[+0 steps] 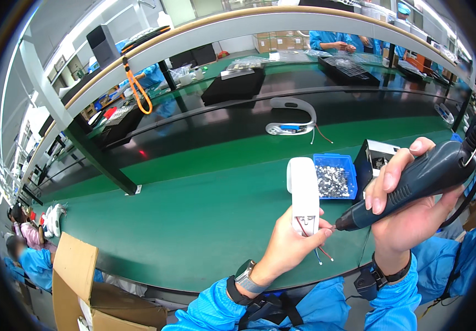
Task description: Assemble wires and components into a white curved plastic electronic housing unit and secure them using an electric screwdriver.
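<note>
In my left hand [292, 243] is a white curved plastic housing [304, 190] with thin red, blue and dark wires [319, 251] hanging from its lower end. My right hand [403, 212] is wrapped round a dark electric screwdriver [412, 190]. Its tip points left and meets the lower end of the housing, beside my left fingertips. Whether the bit sits on a screw is too small to tell. Just right of the housing stands a blue bin [335, 175] filled with small metal parts. Beyond it, a similar white C-shaped piece [293, 117] with wires lies on the black belt.
A black-and-white box [378, 157] stands behind the screwdriver. An orange strap [136, 88] hangs from the overhead shelf rail [304, 21]. At lower left is an open cardboard box [75, 265]. White parts [55, 219] lie at the table's left end. Several people in blue work around.
</note>
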Action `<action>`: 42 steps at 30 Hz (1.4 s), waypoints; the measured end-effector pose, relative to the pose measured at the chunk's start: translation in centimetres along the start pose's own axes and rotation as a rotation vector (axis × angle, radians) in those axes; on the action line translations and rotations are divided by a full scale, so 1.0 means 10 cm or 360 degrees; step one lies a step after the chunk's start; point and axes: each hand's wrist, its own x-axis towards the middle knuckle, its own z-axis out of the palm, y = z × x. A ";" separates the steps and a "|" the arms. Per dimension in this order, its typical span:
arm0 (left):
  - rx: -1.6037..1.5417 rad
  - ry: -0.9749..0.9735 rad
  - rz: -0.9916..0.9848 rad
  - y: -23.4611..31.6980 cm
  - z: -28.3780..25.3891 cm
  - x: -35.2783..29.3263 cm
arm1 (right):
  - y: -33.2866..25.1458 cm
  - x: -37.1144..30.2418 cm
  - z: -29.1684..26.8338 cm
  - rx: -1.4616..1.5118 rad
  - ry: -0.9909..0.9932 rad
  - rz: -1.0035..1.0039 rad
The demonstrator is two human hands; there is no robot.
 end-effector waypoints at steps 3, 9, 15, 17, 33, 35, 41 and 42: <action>0.0193 -0.0074 0.0058 0.05 -0.05 -0.03 | 0.00 -0.01 0.04 -0.0021 -0.0025 0.0022; 0.0588 -0.0161 0.0019 0.21 -0.07 -0.08 | 0.06 -0.05 0.07 -0.0108 -0.0107 0.0061; 0.0765 -0.0181 0.0124 0.22 -0.10 -0.08 | 0.11 -0.06 0.10 -0.0066 -0.0173 0.0080; 0.0779 -0.0194 0.0115 0.23 -0.11 -0.08 | 0.12 -0.06 0.11 -0.0069 -0.0187 0.0089; 0.0903 -0.0227 0.0247 0.18 -0.13 -0.05 | 0.16 -0.04 0.16 -0.0027 -0.0141 0.0271; 0.0920 -0.0228 0.0337 0.15 -0.10 -0.06 | 0.12 -0.03 0.11 0.0004 -0.0144 0.0213; 0.0914 -0.0175 0.0246 0.19 -0.14 -0.10 | 0.16 -0.01 0.15 0.0059 -0.0263 0.0267; 0.0910 -0.0156 0.0265 0.21 -0.10 -0.09 | 0.17 -0.01 0.14 0.0053 -0.0259 0.0283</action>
